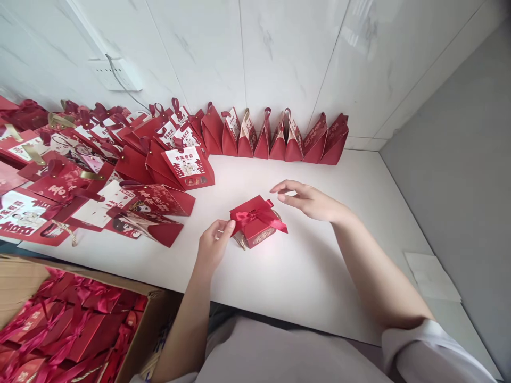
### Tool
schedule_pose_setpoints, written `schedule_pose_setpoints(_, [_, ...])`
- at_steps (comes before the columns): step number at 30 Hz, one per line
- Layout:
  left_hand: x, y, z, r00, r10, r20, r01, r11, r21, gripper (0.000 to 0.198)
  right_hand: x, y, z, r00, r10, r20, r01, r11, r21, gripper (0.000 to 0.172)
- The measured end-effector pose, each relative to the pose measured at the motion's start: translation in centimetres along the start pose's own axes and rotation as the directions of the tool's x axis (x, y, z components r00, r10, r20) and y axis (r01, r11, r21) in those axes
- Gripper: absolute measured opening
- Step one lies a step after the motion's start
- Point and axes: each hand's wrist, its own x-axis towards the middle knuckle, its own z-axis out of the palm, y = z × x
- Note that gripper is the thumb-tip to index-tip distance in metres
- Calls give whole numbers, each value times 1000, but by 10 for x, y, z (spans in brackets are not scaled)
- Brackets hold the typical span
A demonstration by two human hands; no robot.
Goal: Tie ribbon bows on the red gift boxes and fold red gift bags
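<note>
A small red gift box (pixel 255 213) lies on the white table in front of me, with a gold pattern on its near side. Across its top runs a dark pink satin ribbon (pixel 252 216) tied in a bow, one tail hanging over the right edge. At the box's left side my left hand (pixel 213 242) pinches the ribbon's left end between thumb and fingers. My right hand (pixel 305 200) is held above and right of the box, fingers stretched out, with nothing in it. A twisted gold cord (pixel 240 240) shows beside the box's lower left corner.
Red gift bags (pixel 263 135) with ribbon handles stand in a row along the tiled wall. Many more bags (pixel 99 159) crowd the table's left. A cardboard box (pixel 154 308) of ribboned red boxes is at lower left. A socket (pixel 114 74) with a cable is on the wall.
</note>
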Motion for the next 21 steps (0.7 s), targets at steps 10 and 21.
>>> schedule_pose_setpoints(10, [-19, 5, 7, 938, -46, 343, 132, 964, -231, 38, 24, 0, 33, 976, -210, 52, 215, 969, -119, 19])
schedule_pose_setpoints(21, [-3, 18, -20, 955, 286, -80, -276, 954, 121, 30, -49, -25, 88, 961, -87, 264, 35, 980, 196, 42])
